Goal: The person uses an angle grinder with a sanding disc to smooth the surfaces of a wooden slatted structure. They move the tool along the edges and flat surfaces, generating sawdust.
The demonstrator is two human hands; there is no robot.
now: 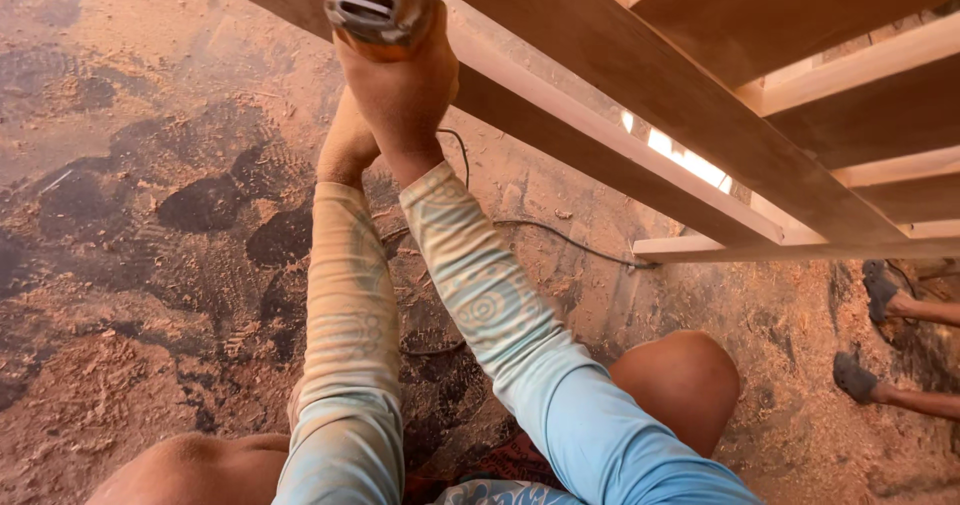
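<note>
Sawdust covers the reddish floor (pixel 120 365) under me. My right hand (pixel 405 90) is wrapped tight round the grey-and-orange power tool (pixel 378 3) at the top edge of view, pressed against the long pale wooden frame rail (pixel 600 150); my left hand (pixel 347 145) sits just behind it — grip hidden, I cannot tell. The tool looks heavy and rigid, best held by its body; its long axis points away from me — black cord (pixel 560 237) trailing across the floor.

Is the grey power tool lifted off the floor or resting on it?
Lifted. The right hand grips the grey power tool up by the wooden frame, above the sawdust floor.
</note>
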